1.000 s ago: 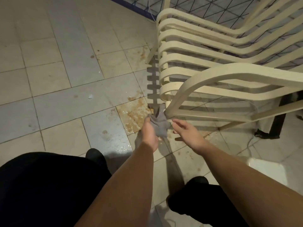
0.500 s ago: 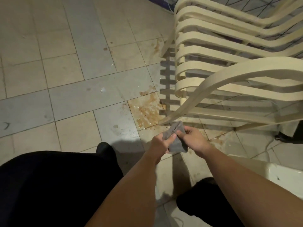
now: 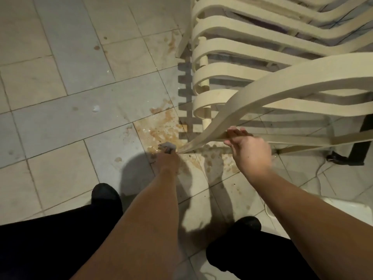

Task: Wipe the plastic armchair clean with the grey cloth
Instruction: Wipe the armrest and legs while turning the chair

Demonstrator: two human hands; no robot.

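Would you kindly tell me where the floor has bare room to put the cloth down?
Free: the tiles left of the brown stain. Crowded: around the armchair leg, where the left hand grips the cloth and the right hand reaches.

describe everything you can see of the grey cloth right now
The grey cloth is a small piece of soft-looking fabric, bunched into a crumpled wad. Only its upper folds show; the rest is hidden inside the left hand, which grips it low down near the floor. It sits right at the bottom end of the plastic armchair front leg, where the leg meets the brown-stained tile, apparently touching the leg, though blur makes contact unsure. The right hand is apart from it, resting on the leg higher up.
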